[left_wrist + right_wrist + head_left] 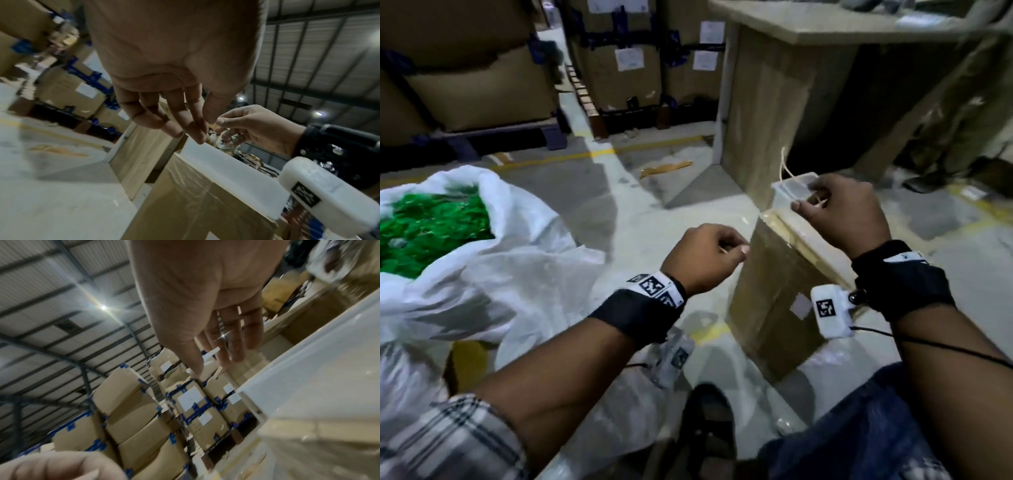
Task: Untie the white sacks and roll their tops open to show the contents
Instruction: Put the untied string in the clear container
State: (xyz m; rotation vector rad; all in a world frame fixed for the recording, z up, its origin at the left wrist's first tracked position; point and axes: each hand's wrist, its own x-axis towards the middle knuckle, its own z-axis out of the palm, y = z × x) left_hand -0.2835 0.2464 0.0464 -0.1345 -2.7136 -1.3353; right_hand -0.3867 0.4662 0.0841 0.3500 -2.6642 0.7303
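Head view: white sack [482, 260] gapes open, green contents [431, 229] showing.

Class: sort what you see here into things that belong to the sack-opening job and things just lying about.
Job: white sack with green contents; tie string, pinched by left hand and right hand.

Lying about: wrapped carton; plastic tub; stacked boxes; wooden table.

We counted one white sack [493, 260] lying open, one heap of green pieces [431, 229] inside it. Two hands were up: left hand [705, 257] and right hand [842, 212], one pale string [787, 174] between them. One wrapped carton [784, 291] stood below, one clear tub [791, 192] behind it, one tabletop [825, 20] beyond.
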